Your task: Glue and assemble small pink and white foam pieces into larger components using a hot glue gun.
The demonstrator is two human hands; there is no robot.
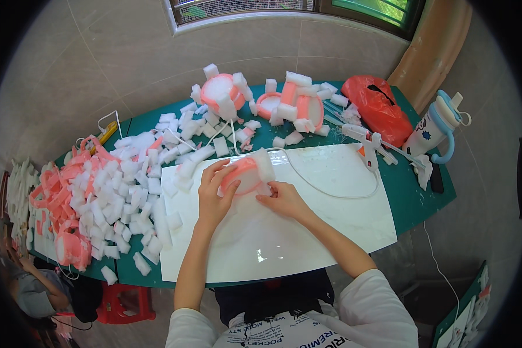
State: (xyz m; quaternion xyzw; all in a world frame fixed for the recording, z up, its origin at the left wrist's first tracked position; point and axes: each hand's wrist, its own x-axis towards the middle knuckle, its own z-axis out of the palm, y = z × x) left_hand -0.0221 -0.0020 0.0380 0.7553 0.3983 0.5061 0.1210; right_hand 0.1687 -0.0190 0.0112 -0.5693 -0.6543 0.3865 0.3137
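Above the white board, I hold a round pink foam piece with a pale middle. My left hand is closed round its left side, fingers on the upper edge and thumb at the front. A white foam block stands against the piece's right side. At the lower right edge, the fingers of my right hand pinch together by a small pale bit; my fingers partly hide that contact. A white glue gun with an orange part lies at the board's upper right, its cord looping across the board.
Loose white foam blocks and pink foam pieces heap on the left. Pink rings with blocks attached stand at the back. On the right are a red plastic bag and a tumbler. Another person sits at lower left.
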